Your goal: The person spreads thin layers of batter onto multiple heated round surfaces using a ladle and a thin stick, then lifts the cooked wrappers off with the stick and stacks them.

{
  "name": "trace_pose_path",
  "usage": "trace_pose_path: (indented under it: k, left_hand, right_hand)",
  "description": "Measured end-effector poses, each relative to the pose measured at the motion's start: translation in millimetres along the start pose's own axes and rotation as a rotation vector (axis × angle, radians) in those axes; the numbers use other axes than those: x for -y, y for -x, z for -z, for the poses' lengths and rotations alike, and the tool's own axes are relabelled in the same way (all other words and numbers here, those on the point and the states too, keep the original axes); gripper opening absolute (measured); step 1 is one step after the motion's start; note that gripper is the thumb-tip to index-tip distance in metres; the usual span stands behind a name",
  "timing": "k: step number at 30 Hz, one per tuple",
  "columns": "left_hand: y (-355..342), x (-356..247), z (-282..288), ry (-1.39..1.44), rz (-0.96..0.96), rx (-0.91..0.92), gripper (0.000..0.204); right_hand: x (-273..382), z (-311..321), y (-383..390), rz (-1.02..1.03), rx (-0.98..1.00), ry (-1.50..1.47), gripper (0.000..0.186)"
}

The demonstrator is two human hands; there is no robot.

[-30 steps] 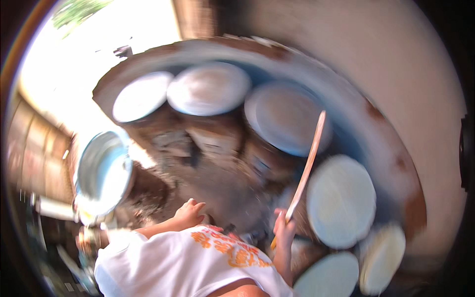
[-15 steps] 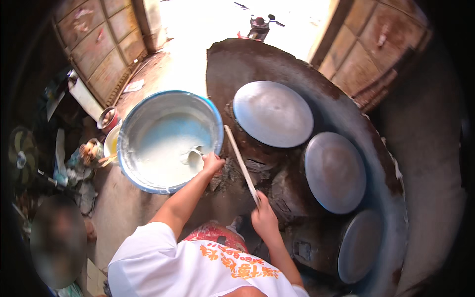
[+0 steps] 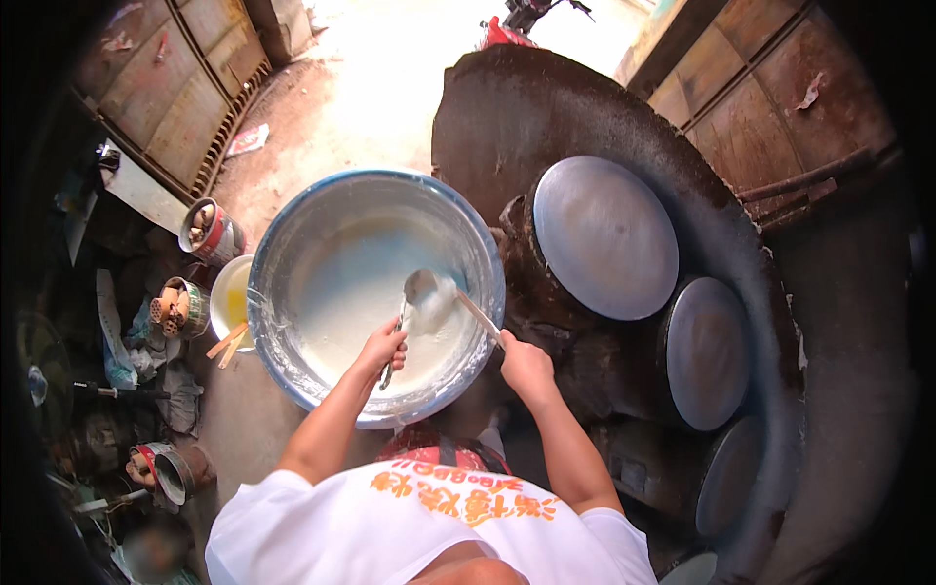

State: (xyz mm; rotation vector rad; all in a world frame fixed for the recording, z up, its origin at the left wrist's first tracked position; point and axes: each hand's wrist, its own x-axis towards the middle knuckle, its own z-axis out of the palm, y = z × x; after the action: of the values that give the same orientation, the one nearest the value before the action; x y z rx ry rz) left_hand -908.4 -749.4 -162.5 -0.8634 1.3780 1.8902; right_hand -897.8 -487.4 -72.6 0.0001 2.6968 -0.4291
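Observation:
A large blue-rimmed basin holds white batter in the middle of the head view. My left hand is closed on the handle of a metal ladle, whose bowl is over the batter with white liquid on it. My right hand grips a flat wooden stick; its far end reaches over the basin and touches or overlaps the ladle's bowl.
Round griddles line a curved dark stove on the right. A yellow-filled bowl and cans stand left of the basin. A blurred person is at lower left. Metal doors flank the bright doorway.
The view has swung from the row of griddles to the basin. Since half a second ago, my left hand has drawn the ladle toward the middle, and the stick's tip has moved over the basin.

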Motion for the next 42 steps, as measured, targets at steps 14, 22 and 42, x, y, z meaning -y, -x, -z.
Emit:
trace_pose_path:
  k: [14, 22, 42]
  left_hand:
    - [-83, 41, -38, 0.483, 0.076, 0.143, 0.055]
    - [-6, 12, -82, 1.102, 0.300, 0.372, 0.024]
    - [252, -154, -52, 0.841, -0.112, 1.118, 0.039]
  right_hand:
    - [36, -57, 9, -0.134, 0.087, -0.185, 0.045]
    - [8, -38, 81, -0.295, 0.358, -1.239, 0.045]
    - [52, 68, 113, 0.574, 0.396, -1.864, 0.049]
